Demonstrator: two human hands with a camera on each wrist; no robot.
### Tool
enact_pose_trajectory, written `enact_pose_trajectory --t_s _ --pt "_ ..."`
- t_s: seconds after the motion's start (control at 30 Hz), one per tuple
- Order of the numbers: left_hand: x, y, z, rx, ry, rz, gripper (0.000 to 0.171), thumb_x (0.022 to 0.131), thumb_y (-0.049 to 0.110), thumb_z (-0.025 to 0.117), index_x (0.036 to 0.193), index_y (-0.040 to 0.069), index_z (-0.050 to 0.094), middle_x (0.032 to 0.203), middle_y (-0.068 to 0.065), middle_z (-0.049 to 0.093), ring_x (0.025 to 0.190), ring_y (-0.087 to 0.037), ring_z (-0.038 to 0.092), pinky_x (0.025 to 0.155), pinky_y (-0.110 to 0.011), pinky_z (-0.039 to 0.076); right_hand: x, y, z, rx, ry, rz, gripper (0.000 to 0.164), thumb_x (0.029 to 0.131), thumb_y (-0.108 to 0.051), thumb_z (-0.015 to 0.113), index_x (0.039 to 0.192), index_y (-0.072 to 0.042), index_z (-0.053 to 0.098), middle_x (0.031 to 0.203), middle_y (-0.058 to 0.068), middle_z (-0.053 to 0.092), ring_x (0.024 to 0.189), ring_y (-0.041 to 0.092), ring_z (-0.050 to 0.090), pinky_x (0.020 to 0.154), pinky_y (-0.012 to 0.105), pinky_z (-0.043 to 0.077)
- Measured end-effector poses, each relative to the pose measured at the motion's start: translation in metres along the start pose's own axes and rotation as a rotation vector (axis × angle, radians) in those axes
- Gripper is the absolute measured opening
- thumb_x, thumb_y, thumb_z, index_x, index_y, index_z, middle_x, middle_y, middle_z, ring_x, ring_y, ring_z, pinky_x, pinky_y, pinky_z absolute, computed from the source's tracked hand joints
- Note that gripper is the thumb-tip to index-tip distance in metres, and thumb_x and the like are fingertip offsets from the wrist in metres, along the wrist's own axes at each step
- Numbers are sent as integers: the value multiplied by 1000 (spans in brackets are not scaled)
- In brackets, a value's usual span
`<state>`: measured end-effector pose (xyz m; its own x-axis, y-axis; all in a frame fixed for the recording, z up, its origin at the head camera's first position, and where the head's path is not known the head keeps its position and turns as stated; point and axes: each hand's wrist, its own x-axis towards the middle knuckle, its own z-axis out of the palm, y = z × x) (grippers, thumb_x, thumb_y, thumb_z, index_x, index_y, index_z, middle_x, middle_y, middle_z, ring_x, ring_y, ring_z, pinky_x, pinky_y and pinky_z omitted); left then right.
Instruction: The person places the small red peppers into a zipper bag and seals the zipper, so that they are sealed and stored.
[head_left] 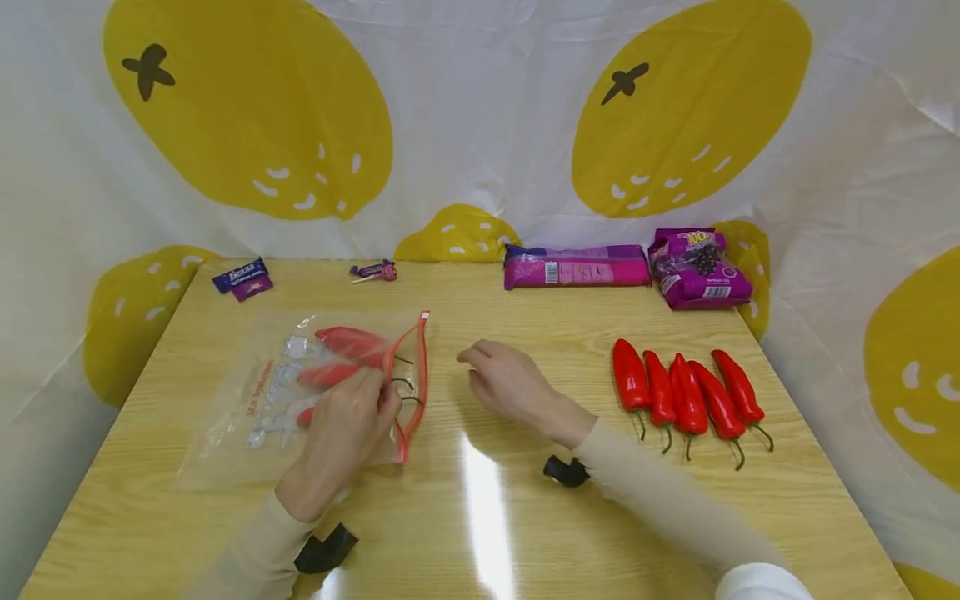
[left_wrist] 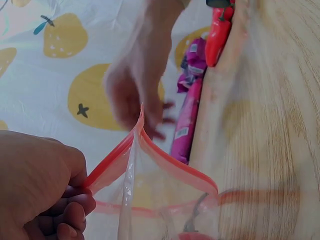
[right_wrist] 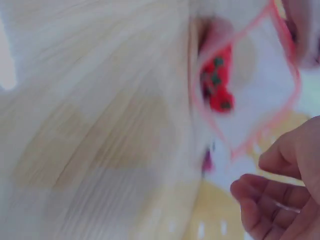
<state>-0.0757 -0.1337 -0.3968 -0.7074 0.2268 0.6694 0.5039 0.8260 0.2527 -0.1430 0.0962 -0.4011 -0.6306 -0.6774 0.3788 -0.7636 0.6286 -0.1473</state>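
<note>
My left hand [head_left: 341, 429] pinches the near upper edge of a clear zip bag [head_left: 422, 367] with a red closure strip, as the left wrist view also shows. The bag lies on the table with its mouth gaping to the right. Inside it are red peppers [head_left: 356, 343], their green stems pointing at the mouth. My right hand [head_left: 513, 387] hovers just right of the mouth, fingers loosely bent and holding nothing. In the right wrist view its thumb and fingers [right_wrist: 250, 192] stand apart. Several more red peppers [head_left: 688, 396] lie in a row to the right.
Along the back stand a long purple packet [head_left: 577, 268] and a purple bag with a grape picture [head_left: 701, 268]. A lollipop [head_left: 375, 271] and small wrapped sweets [head_left: 243, 277] lie at the back left. Behind the table hangs a fruit-print cloth [head_left: 480, 108].
</note>
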Motion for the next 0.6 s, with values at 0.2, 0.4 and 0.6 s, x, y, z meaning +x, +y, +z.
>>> enact_pose_trajectory --t_s 0.2,0.4,0.6 --pt "2 0 -2 19 7 17 12 72 3 62 66 4 51 58 -1 44 47 -13 41 41 -27 36 -78 54 -35 -208 99 219 24 76 -12 65 100 -6 64 86 8 62 69 24 60 48 34 45" --pt "3 0 -3 33 -1 20 13 72 2 63 66 3 51 57 -2 43 47 -14 40 40 -26 35 -127 79 -61 -388 -5 428 27 76 -25 67 88 -4 55 71 10 50 47 23 43 36 32 32" --pt "1 1 0 31 -7 7 14 72 3 64 66 3 51 57 -1 43 47 -12 37 40 -24 34 -139 83 -67 -448 -165 543 42 77 -41 65 89 -2 52 61 10 47 40 22 37 32 32 27"
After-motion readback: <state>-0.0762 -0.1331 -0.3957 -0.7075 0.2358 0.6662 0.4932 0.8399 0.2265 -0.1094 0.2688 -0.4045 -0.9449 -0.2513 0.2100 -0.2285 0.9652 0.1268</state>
